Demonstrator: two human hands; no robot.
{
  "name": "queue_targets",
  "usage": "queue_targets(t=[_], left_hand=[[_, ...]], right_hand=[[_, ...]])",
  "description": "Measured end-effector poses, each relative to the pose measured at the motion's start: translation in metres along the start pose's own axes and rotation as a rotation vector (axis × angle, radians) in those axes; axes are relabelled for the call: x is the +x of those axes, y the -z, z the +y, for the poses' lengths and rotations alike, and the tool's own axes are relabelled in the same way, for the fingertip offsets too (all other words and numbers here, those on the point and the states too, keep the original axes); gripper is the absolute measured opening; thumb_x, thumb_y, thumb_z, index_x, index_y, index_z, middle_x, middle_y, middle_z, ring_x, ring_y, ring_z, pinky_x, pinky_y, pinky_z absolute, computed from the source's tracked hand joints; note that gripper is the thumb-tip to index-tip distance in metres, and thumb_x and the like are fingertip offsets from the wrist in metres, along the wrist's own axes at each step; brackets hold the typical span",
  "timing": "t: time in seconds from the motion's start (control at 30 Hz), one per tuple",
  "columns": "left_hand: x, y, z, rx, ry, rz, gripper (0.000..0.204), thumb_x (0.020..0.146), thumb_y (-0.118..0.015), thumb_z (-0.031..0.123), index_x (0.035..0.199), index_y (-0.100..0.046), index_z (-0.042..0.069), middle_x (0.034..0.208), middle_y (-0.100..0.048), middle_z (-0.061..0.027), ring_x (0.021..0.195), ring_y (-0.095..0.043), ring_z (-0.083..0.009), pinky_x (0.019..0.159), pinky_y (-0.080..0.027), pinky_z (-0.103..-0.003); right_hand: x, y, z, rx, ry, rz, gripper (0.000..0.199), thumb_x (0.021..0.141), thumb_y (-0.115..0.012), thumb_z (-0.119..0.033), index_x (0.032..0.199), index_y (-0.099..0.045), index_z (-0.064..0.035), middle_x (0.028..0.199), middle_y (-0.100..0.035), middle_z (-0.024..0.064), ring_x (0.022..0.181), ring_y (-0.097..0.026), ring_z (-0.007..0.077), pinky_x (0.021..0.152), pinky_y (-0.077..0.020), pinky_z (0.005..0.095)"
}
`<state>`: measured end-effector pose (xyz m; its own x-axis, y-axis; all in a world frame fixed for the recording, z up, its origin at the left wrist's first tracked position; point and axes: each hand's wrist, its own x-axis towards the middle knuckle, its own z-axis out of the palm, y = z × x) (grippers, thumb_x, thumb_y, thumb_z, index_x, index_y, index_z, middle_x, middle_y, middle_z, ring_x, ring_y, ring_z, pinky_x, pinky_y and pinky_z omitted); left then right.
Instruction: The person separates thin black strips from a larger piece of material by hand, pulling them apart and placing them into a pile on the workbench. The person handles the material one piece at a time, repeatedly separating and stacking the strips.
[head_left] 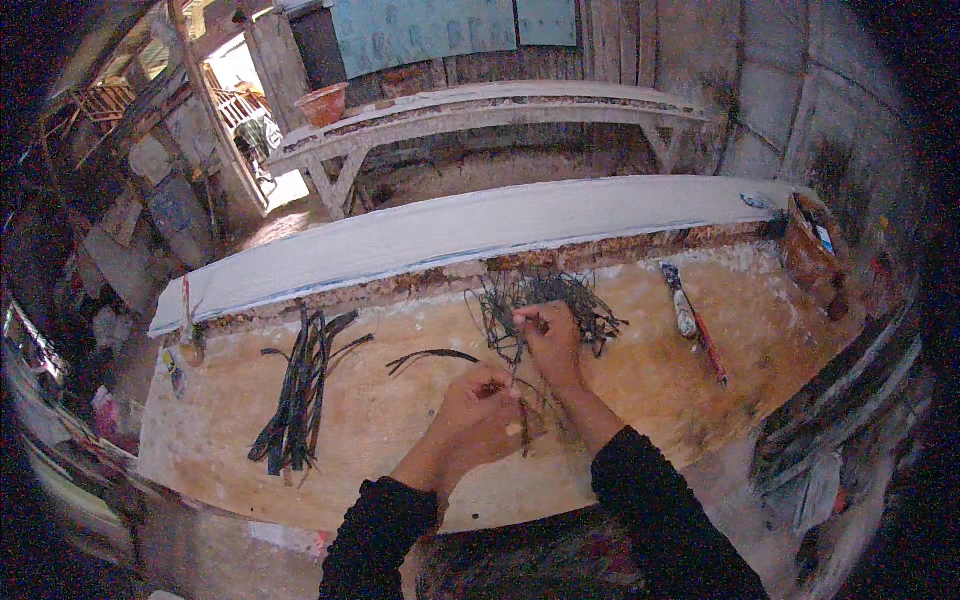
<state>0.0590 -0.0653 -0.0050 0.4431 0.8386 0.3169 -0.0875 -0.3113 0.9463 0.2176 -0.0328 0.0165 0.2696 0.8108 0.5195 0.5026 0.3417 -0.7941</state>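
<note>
Over the middle of a worn wooden table, my left hand (482, 412) is closed in a pinch on a thin dark strip (525, 432), whose end hangs below the fingers. My right hand (552, 342) is just beyond and to the right, fingers pinched on the upper part of what looks like the same strip. Behind that hand lies a tangled heap of thin dark strips (590, 308). One loose curved strip (432, 354) rests left of the heap. Further left is a bundle of wider flat black strips (300, 395).
A long white board (400, 245) runs along the table's far side. On the right lie a brush-like tool (684, 312), a red-handled tool (712, 358) and a brown bag (812, 255). Behind stands a bench (500, 112) with an orange bowl (323, 104).
</note>
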Motion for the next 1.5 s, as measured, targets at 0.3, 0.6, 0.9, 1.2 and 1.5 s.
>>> queue_targets(t=[0.3,0.6,0.9,1.2,1.5], left_hand=[[0.017,0.047,-0.013,-0.209,0.188,0.737,0.010,0.074,-0.068,0.005,0.074,-0.058,0.005,0.073,-0.052,0.0001,0.061,-0.048,-0.0078,0.052,-0.041,-0.024],[0.023,0.052,0.002,0.151,0.116,0.854,0.009,0.076,-0.068,0.007,0.078,-0.060,0.005,0.069,-0.055,-0.0019,0.058,-0.049,-0.0082,0.045,-0.041,-0.022],[0.020,0.036,0.011,-0.130,0.197,0.779,0.009,0.077,-0.066,0.005,0.081,-0.058,0.004,0.071,-0.054,-0.0003,0.060,-0.048,-0.0076,0.053,-0.042,-0.023],[0.010,0.003,0.027,-0.712,0.335,0.407,0.007,0.085,-0.054,0.005,0.089,-0.050,0.010,0.072,-0.049,0.0000,0.059,-0.048,-0.0111,0.048,-0.037,-0.024],[-0.007,-0.010,0.008,-0.545,0.457,0.025,0.008,0.084,-0.059,0.013,0.084,-0.056,0.006,0.079,-0.052,0.0006,0.075,-0.049,-0.0100,0.068,-0.039,-0.024]], right_hand=[[-0.010,0.006,-0.020,0.080,0.065,-0.176,0.011,0.071,-0.069,-0.007,0.081,-0.063,-0.0067,0.087,-0.049,0.0047,0.083,-0.052,0.0168,0.066,-0.0444,0.0275],[-0.049,-0.008,-0.049,0.628,-0.270,-0.956,0.017,0.079,-0.065,-0.013,0.095,-0.064,-0.0061,0.110,-0.044,0.0045,0.101,-0.050,0.0171,0.079,-0.0485,0.0292],[-0.037,0.004,-0.057,0.398,-0.138,-0.824,0.018,0.073,-0.070,-0.012,0.086,-0.062,-0.0032,0.088,-0.054,0.0030,0.090,-0.052,0.0146,0.070,-0.0484,0.0277],[-0.026,-0.004,-0.030,0.287,-0.162,-0.346,0.009,0.075,-0.064,-0.006,0.078,-0.056,-0.0048,0.072,-0.053,0.0001,0.068,-0.049,0.0098,0.063,-0.0417,0.0246],[0.003,0.003,0.002,0.060,0.034,0.021,0.011,0.077,-0.065,-0.009,0.086,-0.063,-0.0035,0.080,-0.059,0.0048,0.071,-0.053,0.0137,0.065,-0.0431,0.0262]])
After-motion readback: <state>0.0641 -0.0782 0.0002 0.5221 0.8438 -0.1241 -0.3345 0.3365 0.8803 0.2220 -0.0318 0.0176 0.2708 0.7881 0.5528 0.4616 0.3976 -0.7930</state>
